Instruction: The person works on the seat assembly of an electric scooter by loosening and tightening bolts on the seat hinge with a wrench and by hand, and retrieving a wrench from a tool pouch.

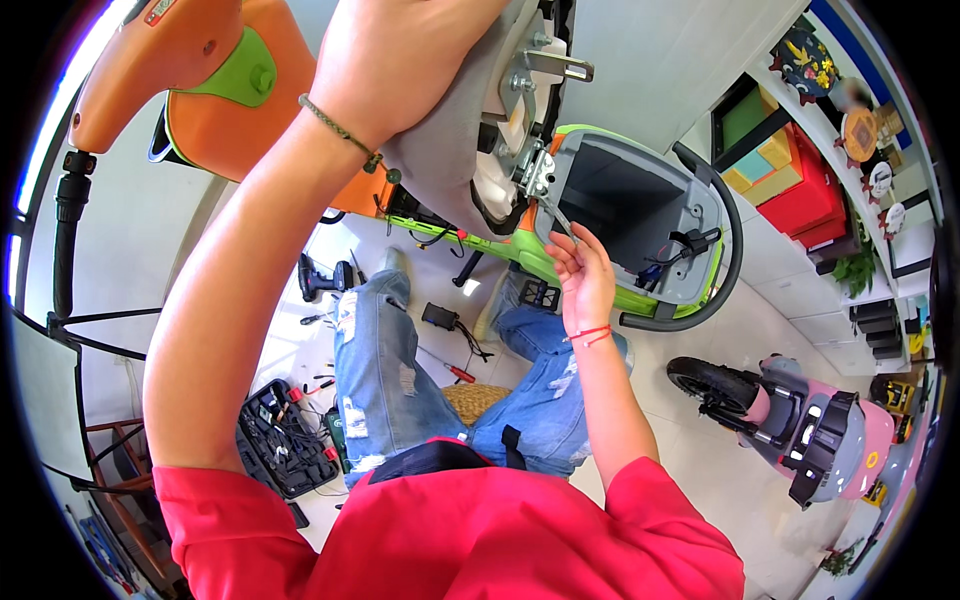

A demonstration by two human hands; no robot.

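Your left hand [405,60] lies against the raised grey seat [440,150] of the scooter; its fingertips run out of view, so you can't tell how firmly they close. Your right hand [584,272] has thumb and fingers pinched together on a slim metal tool [560,217], perhaps a wrench, whose far end meets the metal hinge [537,172] at the left edge of the storage bin [692,190]. An open tool case [285,440] lies on the floor left of your legs, and a red-handled screwdriver [460,374] lies between them.
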